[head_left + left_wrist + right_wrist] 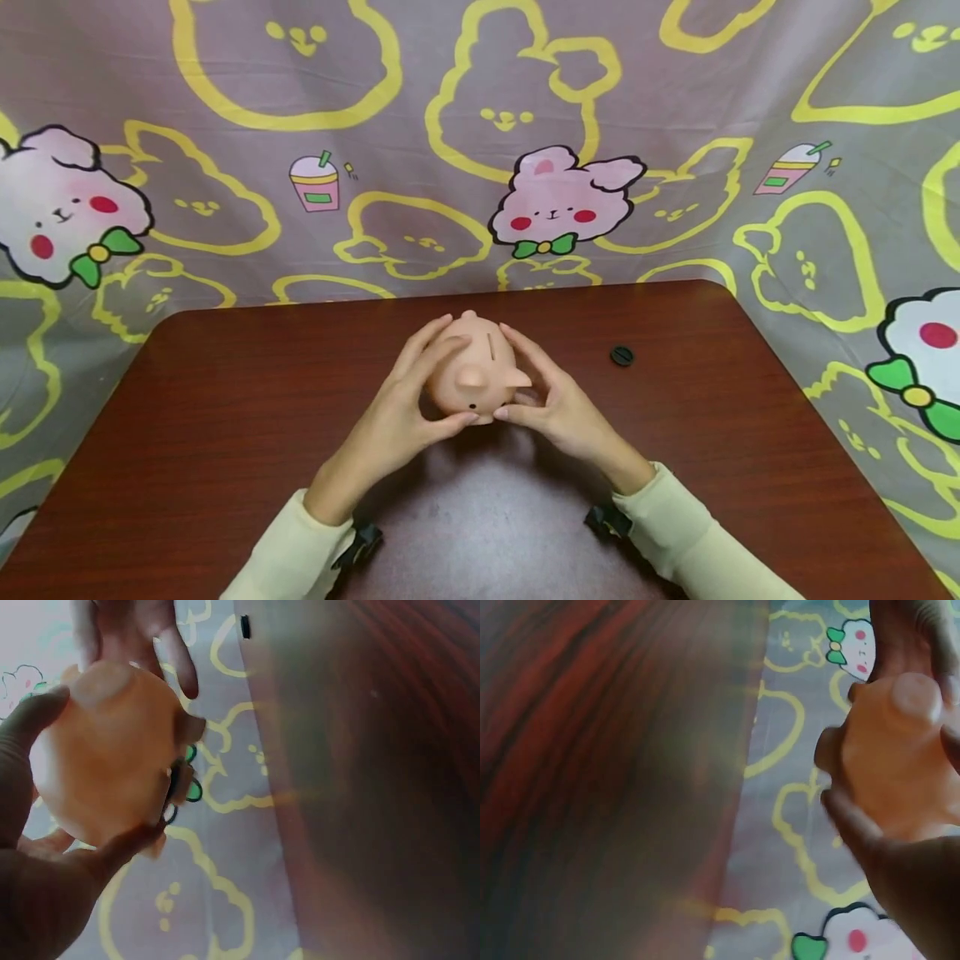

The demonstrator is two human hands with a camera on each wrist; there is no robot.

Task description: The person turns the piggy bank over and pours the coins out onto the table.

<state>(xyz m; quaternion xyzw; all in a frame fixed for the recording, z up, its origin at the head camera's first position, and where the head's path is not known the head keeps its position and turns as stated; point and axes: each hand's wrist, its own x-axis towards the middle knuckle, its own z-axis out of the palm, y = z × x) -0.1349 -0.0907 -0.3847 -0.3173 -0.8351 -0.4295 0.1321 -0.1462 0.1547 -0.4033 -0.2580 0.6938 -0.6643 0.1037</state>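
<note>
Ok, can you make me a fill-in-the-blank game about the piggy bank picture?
1. The piggy bank is held by ____ hands.
2. Its eyes are small dots coloured ____.
3. On the table lies a small round cap, and of the left hand and the right hand, it is nearer the ____ one.

Missing words: two; black; right.

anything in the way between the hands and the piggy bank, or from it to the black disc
Nothing visible separates either the left hand or right hand from the piggy bank; both touch it. Toward the black disc, the right hand is between.
</note>
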